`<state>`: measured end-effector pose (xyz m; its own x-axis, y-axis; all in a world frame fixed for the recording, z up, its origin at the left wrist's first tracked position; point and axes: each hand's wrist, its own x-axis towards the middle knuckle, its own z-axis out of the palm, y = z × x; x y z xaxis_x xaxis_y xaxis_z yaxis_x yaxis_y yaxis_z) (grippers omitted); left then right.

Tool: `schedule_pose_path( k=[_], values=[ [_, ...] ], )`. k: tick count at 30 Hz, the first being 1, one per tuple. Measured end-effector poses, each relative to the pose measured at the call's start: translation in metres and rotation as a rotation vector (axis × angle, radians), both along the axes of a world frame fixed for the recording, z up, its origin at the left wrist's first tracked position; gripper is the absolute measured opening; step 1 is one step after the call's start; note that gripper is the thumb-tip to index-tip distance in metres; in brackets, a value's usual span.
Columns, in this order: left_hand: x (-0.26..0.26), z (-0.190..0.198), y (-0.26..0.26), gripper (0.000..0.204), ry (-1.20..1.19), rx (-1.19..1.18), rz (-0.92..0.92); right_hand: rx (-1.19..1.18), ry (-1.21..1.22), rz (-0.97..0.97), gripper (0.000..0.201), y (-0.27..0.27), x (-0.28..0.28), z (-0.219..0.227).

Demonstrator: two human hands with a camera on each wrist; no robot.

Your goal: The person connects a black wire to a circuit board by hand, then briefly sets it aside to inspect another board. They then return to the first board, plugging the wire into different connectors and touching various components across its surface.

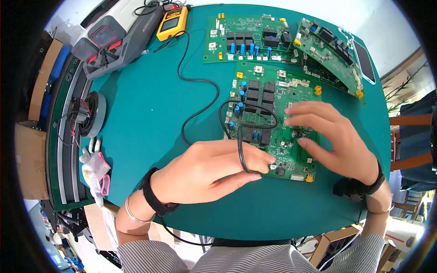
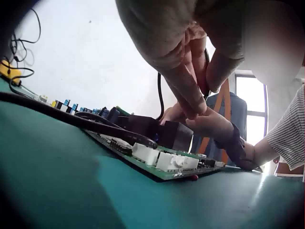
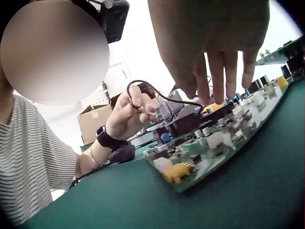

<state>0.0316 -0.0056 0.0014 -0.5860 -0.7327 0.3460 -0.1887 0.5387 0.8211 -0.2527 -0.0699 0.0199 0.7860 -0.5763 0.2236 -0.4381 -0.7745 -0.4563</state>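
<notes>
A green circuit board with black relays and blue capacitors lies on the green table, near its front right. Over its front left part, my left hand pinches a thin black cable between fingertips and thumb. The cable loops above the relays. What sits at its end is hidden by the fingers. My right hand hovers at the board's right side, fingers loosely spread and holding nothing. In the right wrist view, the right fingers hang over the board, and the left hand shows beyond it with the cable.
A yellow handheld meter sits at the back left beside a grey case. More circuit boards lie behind, two overlapping at the right beside a phone. At the left are a tape roll and a glove.
</notes>
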Motion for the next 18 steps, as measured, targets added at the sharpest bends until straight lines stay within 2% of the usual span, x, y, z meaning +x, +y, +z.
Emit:
schedule_pose_path(
  k=[1, 3, 5, 9, 14, 18],
  values=[
    [-0.001, 0.0, 0.001, 0.021, -0.008, 0.022, -0.023, 0.002, -0.001, -0.004, 0.038, 0.0, -0.001, -0.002],
    [0.0, 0.001, 0.0, 0.019, -0.022, 0.017, -0.044, -0.191, 0.144, -0.039, 0.038, -0.001, -0.003, -0.004],
    [0.002, 0.004, 0.001, 0.016, -0.159, 0.114, -0.076, -0.191, 0.165, -0.043, 0.039, 0.005, -0.001, -0.003],
    [-0.002, 0.0, 0.002, 0.015, -0.149, 0.118, -0.063, -0.167, 0.198, -0.044, 0.042, 0.01, 0.001, -0.004],
    [-0.001, 0.001, -0.002, 0.02, -0.056, -0.049, 0.039, -0.219, 0.201, -0.038, 0.041, 0.008, 0.001, -0.007],
    [0.002, 0.0, -0.004, 0.023, -0.141, -0.082, 0.151, -0.23, 0.184, -0.049, 0.04, 0.006, 0.001, -0.01]
  ],
)
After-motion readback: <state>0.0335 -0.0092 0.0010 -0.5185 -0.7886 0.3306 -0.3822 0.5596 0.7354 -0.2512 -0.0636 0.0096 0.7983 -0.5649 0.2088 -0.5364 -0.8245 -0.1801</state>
